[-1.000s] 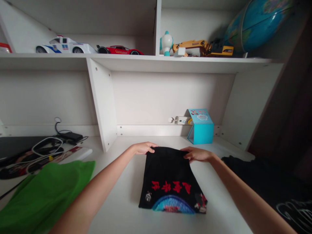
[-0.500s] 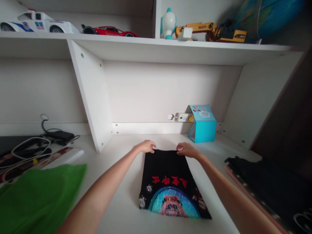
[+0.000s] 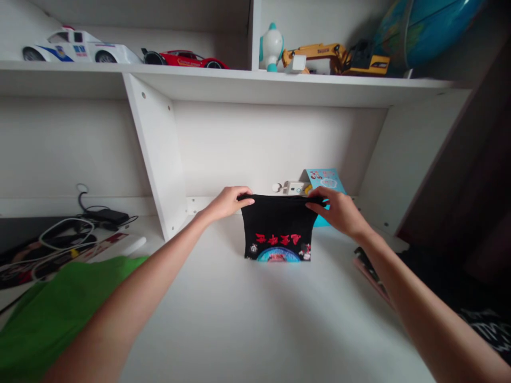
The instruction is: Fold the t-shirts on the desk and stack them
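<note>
A folded black garment (image 3: 278,229) with red characters and a blue round print hangs upright over the white desk (image 3: 239,314), its lower edge near the desktop. My left hand (image 3: 227,202) is closed on its top left corner. My right hand (image 3: 337,210) is closed on its top right corner. Both arms reach forward toward the back of the desk, in front of a light blue box (image 3: 325,179) and a white wall socket (image 3: 293,188).
A green cloth (image 3: 59,308) lies at the left front. Cables and a dark adapter (image 3: 80,223) lie at the far left. Dark clothes (image 3: 471,298) lie at the right. Toy cars (image 3: 80,48), a yellow excavator (image 3: 335,56) and a globe (image 3: 423,32) stand on the upper shelf.
Both hands have lifted the garment off the desk by its far edge and carried it toward the back wall. It lay flat before and now hangs upright.
</note>
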Demonstrator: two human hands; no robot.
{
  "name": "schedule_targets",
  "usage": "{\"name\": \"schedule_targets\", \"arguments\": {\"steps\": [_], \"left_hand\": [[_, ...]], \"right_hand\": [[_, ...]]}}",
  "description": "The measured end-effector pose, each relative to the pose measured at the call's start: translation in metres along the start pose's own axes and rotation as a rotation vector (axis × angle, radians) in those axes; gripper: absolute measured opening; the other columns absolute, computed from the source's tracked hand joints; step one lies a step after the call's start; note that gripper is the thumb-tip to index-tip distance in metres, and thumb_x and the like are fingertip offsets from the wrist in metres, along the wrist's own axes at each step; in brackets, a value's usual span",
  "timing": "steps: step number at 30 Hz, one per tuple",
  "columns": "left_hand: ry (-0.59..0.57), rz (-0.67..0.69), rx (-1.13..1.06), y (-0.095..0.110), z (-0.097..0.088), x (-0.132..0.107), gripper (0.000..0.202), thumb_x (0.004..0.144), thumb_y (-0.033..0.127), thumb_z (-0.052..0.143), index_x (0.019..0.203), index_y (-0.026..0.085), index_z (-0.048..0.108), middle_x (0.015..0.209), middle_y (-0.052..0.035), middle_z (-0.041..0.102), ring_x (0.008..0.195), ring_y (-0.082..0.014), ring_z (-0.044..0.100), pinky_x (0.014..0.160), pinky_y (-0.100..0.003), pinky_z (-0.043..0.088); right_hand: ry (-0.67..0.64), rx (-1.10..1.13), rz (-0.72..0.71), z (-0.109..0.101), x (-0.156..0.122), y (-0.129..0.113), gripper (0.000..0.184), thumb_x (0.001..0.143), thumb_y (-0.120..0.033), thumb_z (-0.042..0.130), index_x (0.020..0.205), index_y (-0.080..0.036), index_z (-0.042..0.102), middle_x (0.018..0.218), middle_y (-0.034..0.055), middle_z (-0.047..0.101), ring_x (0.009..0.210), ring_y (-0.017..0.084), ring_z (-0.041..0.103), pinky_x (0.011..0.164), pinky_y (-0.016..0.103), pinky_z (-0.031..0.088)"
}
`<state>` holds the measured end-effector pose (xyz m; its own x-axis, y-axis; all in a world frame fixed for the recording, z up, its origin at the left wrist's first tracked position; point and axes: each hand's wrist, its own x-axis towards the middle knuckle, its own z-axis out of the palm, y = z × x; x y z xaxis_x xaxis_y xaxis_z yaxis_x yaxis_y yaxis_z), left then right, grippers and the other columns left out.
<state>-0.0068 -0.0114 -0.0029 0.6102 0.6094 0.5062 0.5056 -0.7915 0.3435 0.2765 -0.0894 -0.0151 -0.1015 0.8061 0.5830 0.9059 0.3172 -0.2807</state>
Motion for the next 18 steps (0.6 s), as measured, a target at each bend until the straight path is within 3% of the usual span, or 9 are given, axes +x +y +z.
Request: {"name": "schedule_targets", "arguments": {"steps": [2, 4, 6, 9, 11, 15, 18], "left_hand": [[-0.009, 0.021, 0.026, 0.029, -0.018, -0.017, 0.026, 0.082, 0.040, 0.048, 0.091, 0.018, 0.058, 0.089, 0.0009, 0.061, 0.079, -0.0138, 0.053, 0.070, -0.022, 0.038], [-0.094, 0.021, 0.047, 0.048, -0.020, -0.044, 0.023, 0.082, 0.037, 0.048, 0.091, 0.019, 0.058, 0.089, 0.0008, 0.061, 0.076, -0.0132, 0.054, 0.069, -0.022, 0.039], [-0.235, 0.012, 0.062, 0.056, -0.011, -0.077, 0.018, 0.082, 0.032, 0.049, 0.091, 0.020, 0.059, 0.089, 0.0003, 0.061, 0.076, -0.0136, 0.055, 0.070, -0.022, 0.039], [-0.534, -0.044, 0.079, 0.059, 0.012, -0.123, 0.017, 0.077, 0.024, 0.055, 0.093, 0.023, 0.061, 0.089, -0.0002, 0.063, 0.080, -0.0162, 0.057, 0.073, -0.023, 0.041], [-0.638, -0.083, 0.060, 0.066, 0.027, -0.145, 0.032, 0.076, 0.023, 0.058, 0.107, 0.026, 0.058, 0.102, -0.0021, 0.061, 0.091, -0.0190, 0.057, 0.079, -0.025, 0.041], [-0.534, 0.009, 0.037, 0.099, 0.055, -0.163, 0.059, 0.081, 0.039, 0.054, 0.134, 0.027, 0.032, 0.137, -0.0074, 0.036, 0.121, -0.0254, 0.036, 0.099, -0.037, 0.029], [-0.541, 0.069, 0.060, 0.119, 0.075, -0.165, 0.068, 0.082, 0.052, 0.046, 0.139, 0.025, 0.020, 0.140, -0.0108, 0.031, 0.120, -0.0306, 0.036, 0.098, -0.048, 0.026]], "right_hand": [[0.091, 0.017, -0.092, -0.021, -0.027, -0.018, 0.014, 0.080, -0.029, 0.052, 0.091, -0.020, 0.054, 0.090, 0.0010, 0.059, 0.076, 0.013, 0.055, 0.069, 0.024, 0.042], [0.043, 0.024, -0.148, -0.028, -0.064, -0.035, 0.012, 0.081, -0.028, 0.051, 0.090, -0.020, 0.055, 0.087, 0.0012, 0.059, 0.071, 0.012, 0.056, 0.065, 0.023, 0.043], [-0.171, 0.043, -0.156, -0.025, -0.104, -0.048, 0.014, 0.081, -0.026, 0.051, 0.093, -0.023, 0.056, 0.088, 0.0004, 0.060, 0.071, 0.012, 0.057, 0.064, 0.022, 0.044], [-0.556, 0.145, -0.135, -0.013, -0.146, -0.053, 0.018, 0.079, -0.028, 0.054, 0.097, -0.029, 0.058, 0.092, -0.0033, 0.064, 0.082, 0.012, 0.060, 0.069, 0.020, 0.046], [-0.653, 0.216, -0.114, 0.000, -0.153, -0.044, 0.020, 0.082, -0.034, 0.051, 0.099, -0.031, 0.059, 0.101, -0.0033, 0.063, 0.092, 0.013, 0.059, 0.077, 0.021, 0.046], [-0.438, 0.136, -0.127, 0.044, -0.126, -0.011, 0.033, 0.088, -0.034, 0.037, 0.115, -0.024, 0.053, 0.128, 0.0046, 0.048, 0.118, 0.019, 0.043, 0.098, 0.032, 0.034], [-0.388, 0.057, -0.134, 0.077, -0.108, 0.010, 0.037, 0.089, -0.032, 0.035, 0.120, -0.021, 0.050, 0.125, 0.0060, 0.051, 0.119, 0.020, 0.043, 0.098, 0.036, 0.034]]}}
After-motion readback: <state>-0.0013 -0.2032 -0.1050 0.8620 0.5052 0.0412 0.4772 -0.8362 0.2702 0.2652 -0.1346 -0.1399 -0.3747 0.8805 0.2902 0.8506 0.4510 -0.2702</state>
